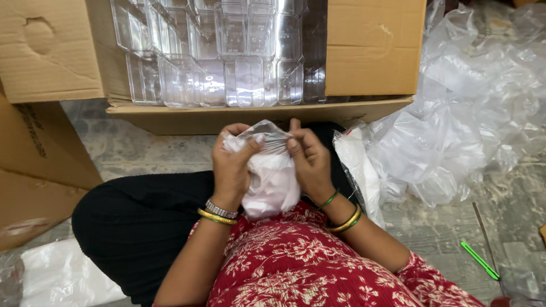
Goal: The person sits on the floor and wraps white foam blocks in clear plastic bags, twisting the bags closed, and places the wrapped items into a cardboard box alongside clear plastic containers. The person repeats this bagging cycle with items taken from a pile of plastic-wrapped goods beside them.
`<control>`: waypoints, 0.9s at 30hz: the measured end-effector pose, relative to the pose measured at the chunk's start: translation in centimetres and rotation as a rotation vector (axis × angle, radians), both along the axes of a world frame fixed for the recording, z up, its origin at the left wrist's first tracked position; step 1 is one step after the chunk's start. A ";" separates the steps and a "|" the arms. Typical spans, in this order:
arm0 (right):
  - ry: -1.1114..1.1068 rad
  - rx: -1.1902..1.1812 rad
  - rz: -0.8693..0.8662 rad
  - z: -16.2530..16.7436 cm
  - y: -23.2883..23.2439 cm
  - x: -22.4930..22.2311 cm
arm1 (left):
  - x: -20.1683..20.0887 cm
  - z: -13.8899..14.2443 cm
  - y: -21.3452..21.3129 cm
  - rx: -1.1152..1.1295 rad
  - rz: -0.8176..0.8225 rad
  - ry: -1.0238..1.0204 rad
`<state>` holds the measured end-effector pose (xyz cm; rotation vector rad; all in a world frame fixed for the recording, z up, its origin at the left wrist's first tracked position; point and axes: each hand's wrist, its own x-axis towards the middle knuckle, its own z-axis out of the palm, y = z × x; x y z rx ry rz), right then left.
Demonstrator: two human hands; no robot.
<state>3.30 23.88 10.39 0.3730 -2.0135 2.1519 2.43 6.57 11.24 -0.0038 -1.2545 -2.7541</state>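
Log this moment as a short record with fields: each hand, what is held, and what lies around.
left hand: grips the left side of the clear plastic bag
right hand: pinches the bag's top edge
bag contents: something white, unclear what
in front: open cardboard box stacked with clear plastic containers
right side: heap of clear plastic bags
floor, right: green stick

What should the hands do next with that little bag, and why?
Probably pull the bag's mouth apart. The left hand and right hand each pinch the top edge of the small clear plastic bag, which looks bunched shut, with something white inside.
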 end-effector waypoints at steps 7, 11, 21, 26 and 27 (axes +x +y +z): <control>-0.196 -0.165 0.204 -0.3 1.4 -2.4 | 0.0 -1.4 -0.4 -0.356 -0.105 -0.029; -0.198 -0.227 0.091 1.0 1.6 -2.7 | -0.2 -0.8 -0.9 -0.329 -0.040 -0.020; -0.239 -0.050 0.246 1.3 1.9 -2.0 | 0.6 -0.3 0.8 -0.497 -0.041 -0.070; -0.347 -0.227 0.246 1.4 2.0 -1.6 | 0.7 -0.4 0.5 -1.221 0.288 0.401; -0.340 -0.221 0.293 1.3 1.8 -1.6 | 0.9 -0.5 0.8 -1.301 0.298 0.461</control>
